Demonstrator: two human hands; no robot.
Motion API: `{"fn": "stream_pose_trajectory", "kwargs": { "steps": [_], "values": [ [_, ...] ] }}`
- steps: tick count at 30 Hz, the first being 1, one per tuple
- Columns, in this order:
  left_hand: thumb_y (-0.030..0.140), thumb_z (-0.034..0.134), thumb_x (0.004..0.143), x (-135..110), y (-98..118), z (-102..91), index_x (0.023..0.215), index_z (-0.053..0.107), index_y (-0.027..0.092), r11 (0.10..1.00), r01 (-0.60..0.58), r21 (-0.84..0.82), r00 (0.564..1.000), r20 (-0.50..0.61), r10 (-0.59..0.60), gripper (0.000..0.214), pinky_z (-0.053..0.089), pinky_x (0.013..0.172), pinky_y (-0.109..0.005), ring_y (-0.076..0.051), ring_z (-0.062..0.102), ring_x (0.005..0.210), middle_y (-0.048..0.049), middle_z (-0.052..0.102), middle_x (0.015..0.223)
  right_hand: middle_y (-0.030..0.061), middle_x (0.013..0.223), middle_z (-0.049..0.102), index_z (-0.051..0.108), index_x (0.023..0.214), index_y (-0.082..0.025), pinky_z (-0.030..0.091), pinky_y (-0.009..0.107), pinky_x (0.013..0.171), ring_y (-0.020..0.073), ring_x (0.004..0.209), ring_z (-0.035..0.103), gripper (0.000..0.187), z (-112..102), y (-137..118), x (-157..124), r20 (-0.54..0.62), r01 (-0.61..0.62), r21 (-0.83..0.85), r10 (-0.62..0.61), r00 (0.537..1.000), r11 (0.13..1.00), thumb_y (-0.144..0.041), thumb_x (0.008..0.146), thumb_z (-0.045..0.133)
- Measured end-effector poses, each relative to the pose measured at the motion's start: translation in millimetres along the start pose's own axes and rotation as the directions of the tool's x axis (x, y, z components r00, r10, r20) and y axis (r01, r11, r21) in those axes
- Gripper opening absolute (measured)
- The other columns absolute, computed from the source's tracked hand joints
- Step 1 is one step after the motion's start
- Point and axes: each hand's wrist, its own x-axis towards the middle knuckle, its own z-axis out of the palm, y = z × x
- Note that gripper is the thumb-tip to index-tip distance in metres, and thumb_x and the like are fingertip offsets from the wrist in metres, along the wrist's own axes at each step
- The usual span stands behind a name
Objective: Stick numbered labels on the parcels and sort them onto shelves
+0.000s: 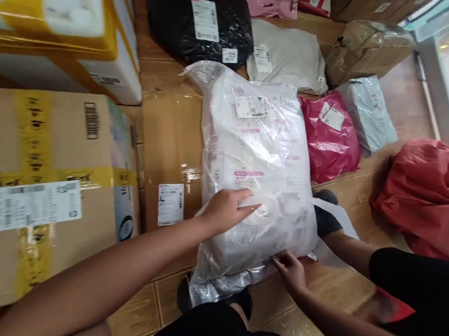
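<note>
A large white package (255, 146) in clear plastic wrap lies in front of me, with a shipping label (252, 106) near its far end. My left hand (226, 210) rests on its top, thumb and forefinger stretched out and apart. At the package's near edge, the fingers of my right hand (291, 272) are closed on the wrap; their tips are partly hidden. Crumpled silvery plastic (226, 286) sticks out below that edge. A loose white strip (339, 218) trails off the package's right side, over my foot.
To the left stand a taped cardboard box (71, 141) and a white foam box (127, 64) with yellow tape. A black bag (180, 21), a grey parcel (289, 55) and a magenta parcel (329, 145) lie beyond. A red sack (436, 185) sits at right.
</note>
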Motion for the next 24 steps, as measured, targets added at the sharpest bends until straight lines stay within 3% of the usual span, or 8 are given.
{"fn": "stream_pose_trajectory", "kwargs": {
  "steps": [4,7,10,12,16,19,21,24],
  "values": [
    [0.052,0.061,0.087,-30.8,2.9,8.9,0.090,0.072,0.017,0.996,0.004,-0.086,1.000,-0.001,-0.005,0.038,0.039,0.062,-0.022,-0.015,0.061,0.068,-0.0015,0.070,0.074,0.0052,0.068,0.066,0.057,0.071,-0.019,0.049,0.033,0.066,0.0234,0.069,0.064,0.045,17.3,-3.6,4.9,-0.250,-0.146,-0.021,0.136,0.959,0.989,-0.054,0.050,0.075],
    [0.055,0.061,0.086,-52.4,6.7,9.5,0.092,0.072,0.018,0.994,0.009,-0.111,1.000,-0.016,-0.011,0.040,0.036,0.057,-0.022,-0.013,0.057,0.062,0.0007,0.066,0.068,0.0021,0.058,0.062,0.050,0.064,-0.022,0.047,0.034,0.061,0.0241,0.061,0.061,0.045,7.8,-21.3,0.2,-0.298,-0.197,-0.181,0.137,0.945,0.964,-0.051,0.045,0.079],
    [0.051,0.058,0.089,-73.2,5.7,3.1,0.093,0.073,0.017,0.995,-0.022,-0.101,0.997,-0.073,0.015,0.037,0.037,0.060,-0.023,-0.013,0.058,0.064,-0.0004,0.067,0.071,0.0003,0.057,0.058,0.046,0.060,-0.023,0.046,0.032,0.061,0.0212,0.060,0.059,0.042,-3.7,-59.3,-17.0,-0.120,0.001,-0.239,-0.030,0.992,0.971,-0.054,0.058,0.074],
    [0.047,0.060,0.088,-85.0,1.7,-1.5,0.094,0.073,0.017,0.994,-0.059,-0.093,0.994,-0.092,0.050,0.034,0.040,0.067,-0.024,-0.015,0.062,0.074,-0.0034,0.071,0.081,0.0014,0.067,0.059,0.048,0.064,-0.021,0.048,0.032,0.068,0.0198,0.069,0.059,0.038,-8.6,-100.1,-29.3,-0.042,0.245,-0.184,-0.257,0.966,0.952,-0.052,0.071,0.068],
    [0.046,0.069,0.081,-100.3,-7.1,-2.2,0.083,0.075,0.016,0.979,-0.085,-0.186,0.994,-0.088,0.070,0.031,0.041,0.068,-0.024,-0.015,0.061,0.074,-0.0039,0.069,0.080,0.0100,0.107,0.060,0.058,0.103,-0.020,0.048,0.041,0.092,0.0240,0.104,0.058,0.030,-8.9,-201.0,-36.5,-0.055,0.731,-0.020,-0.731,0.680,0.682,-0.039,0.081,0.067],
    [0.049,0.064,0.083,-105.5,-11.0,1.5,0.065,0.069,0.014,0.939,-0.026,-0.343,0.994,-0.107,-0.012,0.039,0.041,0.064,-0.024,-0.014,0.057,0.068,-0.0029,0.063,0.072,0.0117,0.113,0.064,0.061,0.117,-0.021,0.052,0.037,0.088,0.0244,0.105,0.061,0.044,3.5,-254.8,-31.3,0.374,0.793,0.044,-0.746,0.551,0.607,-0.040,0.079,0.072],
    [0.046,0.054,0.088,-108.7,-14.0,0.7,0.066,0.068,0.014,0.898,0.035,-0.438,0.989,-0.112,-0.093,0.041,0.042,0.065,-0.026,-0.015,0.057,0.069,-0.0034,0.063,0.073,0.0073,0.095,0.070,0.069,0.101,-0.021,0.053,0.031,0.078,0.0193,0.087,0.065,0.025,18.1,-268.6,-29.3,0.544,0.729,0.051,-0.631,0.554,0.683,-0.039,0.083,0.069],
    [0.037,0.063,0.081,-117.0,-20.7,-8.6,0.080,0.072,0.014,0.891,0.141,-0.432,0.983,-0.047,-0.179,0.025,0.045,0.073,-0.029,-0.019,0.061,0.078,-0.0052,0.068,0.086,0.0037,0.079,0.068,0.068,0.089,-0.019,0.050,0.027,0.067,0.0156,0.073,0.062,0.023,42.7,-265.3,-29.1,0.545,0.515,0.127,-0.493,0.678,0.848,-0.041,0.086,0.066]
  ]
}}
